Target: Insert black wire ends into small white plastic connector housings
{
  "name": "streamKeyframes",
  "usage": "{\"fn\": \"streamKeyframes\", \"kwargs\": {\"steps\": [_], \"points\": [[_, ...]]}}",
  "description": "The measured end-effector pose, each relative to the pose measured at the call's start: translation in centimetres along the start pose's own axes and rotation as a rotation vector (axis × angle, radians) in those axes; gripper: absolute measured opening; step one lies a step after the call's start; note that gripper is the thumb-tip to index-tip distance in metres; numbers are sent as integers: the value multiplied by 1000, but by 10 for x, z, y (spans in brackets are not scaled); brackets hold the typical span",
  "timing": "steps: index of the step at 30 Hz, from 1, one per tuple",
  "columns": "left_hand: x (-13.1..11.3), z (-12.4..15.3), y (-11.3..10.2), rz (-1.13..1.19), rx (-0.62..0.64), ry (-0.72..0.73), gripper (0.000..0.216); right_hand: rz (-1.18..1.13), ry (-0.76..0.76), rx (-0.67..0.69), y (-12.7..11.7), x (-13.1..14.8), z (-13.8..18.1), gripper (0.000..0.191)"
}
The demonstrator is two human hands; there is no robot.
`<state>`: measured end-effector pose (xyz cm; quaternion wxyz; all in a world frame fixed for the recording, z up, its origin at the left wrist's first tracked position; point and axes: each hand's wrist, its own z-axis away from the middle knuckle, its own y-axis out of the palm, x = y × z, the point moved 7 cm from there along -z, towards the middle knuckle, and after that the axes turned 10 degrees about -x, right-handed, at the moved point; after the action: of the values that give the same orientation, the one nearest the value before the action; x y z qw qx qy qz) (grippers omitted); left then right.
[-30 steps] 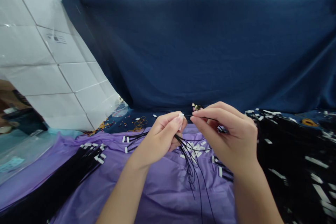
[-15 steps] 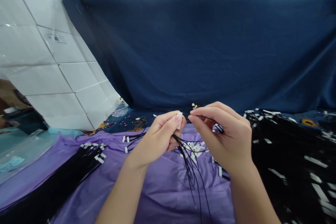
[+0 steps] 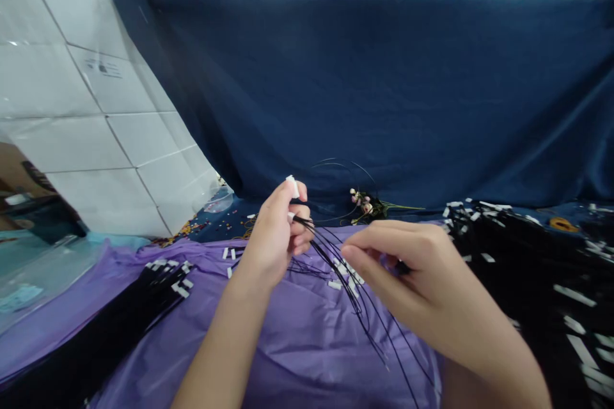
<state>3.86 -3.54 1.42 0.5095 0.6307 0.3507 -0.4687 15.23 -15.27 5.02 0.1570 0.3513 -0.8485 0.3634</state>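
Observation:
My left hand (image 3: 268,239) is raised near the middle, closed. Between its thumb and forefinger sits a small white tab (image 3: 292,187). Its lower fingers grip a bundle of thin black cords (image 3: 330,259), which fans out down and to the right. To the right, my right hand (image 3: 417,275) is closed in a pinch beside the cords. What its fingertips hold, if anything, cannot be made out. Under the cords, several loose white tabs (image 3: 352,276) lie on the purple cloth (image 3: 307,351).
Black cords with white ends (image 3: 163,278) lie in a bundle at left, and a larger black pile (image 3: 518,281) spreads at right. Small artificial flowers (image 3: 367,206) lie before the blue curtain (image 3: 364,89). White wrapped boxes (image 3: 96,89) stand at left.
My left hand has moved left and up with the tab and cords. My right hand has dropped and turned, away from the left. The flowers and thin arcing strands now show between them.

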Motion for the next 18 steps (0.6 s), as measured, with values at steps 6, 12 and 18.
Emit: {"fn": "streamKeyframes", "kwargs": {"steps": [6, 12, 18], "points": [[2, -1, -2, 20, 0, -83, 35, -2, 42, 28, 18, -13, -8, 21], [6, -1, 3, 29, 55, -121, 36, 1, 66, -12, 20, -21, -13, 12], [8, 2, 3, 13, 72, -180, 32, -27, 91, -21, 23, -24, -14, 12]]}}
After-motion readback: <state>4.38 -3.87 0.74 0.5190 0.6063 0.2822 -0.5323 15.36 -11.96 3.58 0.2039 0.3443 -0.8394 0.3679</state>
